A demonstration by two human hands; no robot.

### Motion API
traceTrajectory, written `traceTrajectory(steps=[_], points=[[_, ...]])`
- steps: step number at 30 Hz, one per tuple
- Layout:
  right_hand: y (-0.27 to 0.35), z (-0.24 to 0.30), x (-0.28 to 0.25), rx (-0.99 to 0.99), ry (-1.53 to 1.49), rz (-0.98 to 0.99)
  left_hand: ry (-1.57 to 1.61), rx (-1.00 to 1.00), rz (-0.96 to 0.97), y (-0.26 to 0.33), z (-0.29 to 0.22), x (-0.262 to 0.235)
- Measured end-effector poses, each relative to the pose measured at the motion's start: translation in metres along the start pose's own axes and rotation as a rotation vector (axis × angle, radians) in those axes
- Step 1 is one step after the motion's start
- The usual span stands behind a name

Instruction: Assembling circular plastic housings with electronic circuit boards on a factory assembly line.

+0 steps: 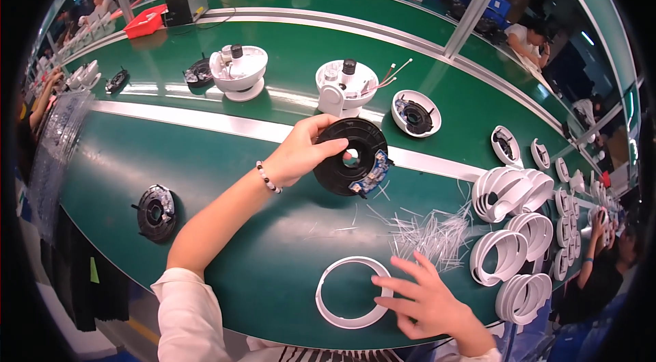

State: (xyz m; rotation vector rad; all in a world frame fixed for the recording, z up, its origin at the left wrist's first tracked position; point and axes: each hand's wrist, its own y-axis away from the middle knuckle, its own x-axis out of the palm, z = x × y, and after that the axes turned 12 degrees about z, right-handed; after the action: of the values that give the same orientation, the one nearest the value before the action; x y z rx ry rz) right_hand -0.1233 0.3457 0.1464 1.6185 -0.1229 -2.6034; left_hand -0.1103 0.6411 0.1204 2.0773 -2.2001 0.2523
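My left hand point(298, 155) holds a round black plastic disc point(335, 178) up over the table, thumb on its face and fingers behind it. A hole goes through the disc's middle, and a small blue circuit board point(374, 176) sits on its lower right edge. Below it, a white plastic ring point(322, 304) lies flat near the table's front edge. My right hand point(432, 302) is open, fingers spread, with fingertips over the ring's right rim; whether they touch it I cannot tell. Beyond that hand lies a loose pile of thin white strips point(434, 239).
Stacked white rings point(497, 258) stand at right. Another black disc point(156, 213) lies at left. Across a pale strip are two white rounded housings point(244, 75) and a white shell with a black insert point(416, 114). A red tray point(145, 22) is far left. Other people sit around.
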Motion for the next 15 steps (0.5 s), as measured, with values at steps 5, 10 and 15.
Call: traceTrajectory(steps=[5,10,15], points=[[-0.052,0.030,0.018,0.334,-0.119,0.130,0.137,0.125,-0.014,0.004,0.006,-0.002],[-0.062,0.030,0.020,0.375,-0.067,0.262,0.144,0.165,-0.043,0.011,0.006,-0.005],[-0.063,0.015,0.009,0.169,-0.436,-0.159,0.155,0.254,-0.102,0.017,0.019,0.005]])
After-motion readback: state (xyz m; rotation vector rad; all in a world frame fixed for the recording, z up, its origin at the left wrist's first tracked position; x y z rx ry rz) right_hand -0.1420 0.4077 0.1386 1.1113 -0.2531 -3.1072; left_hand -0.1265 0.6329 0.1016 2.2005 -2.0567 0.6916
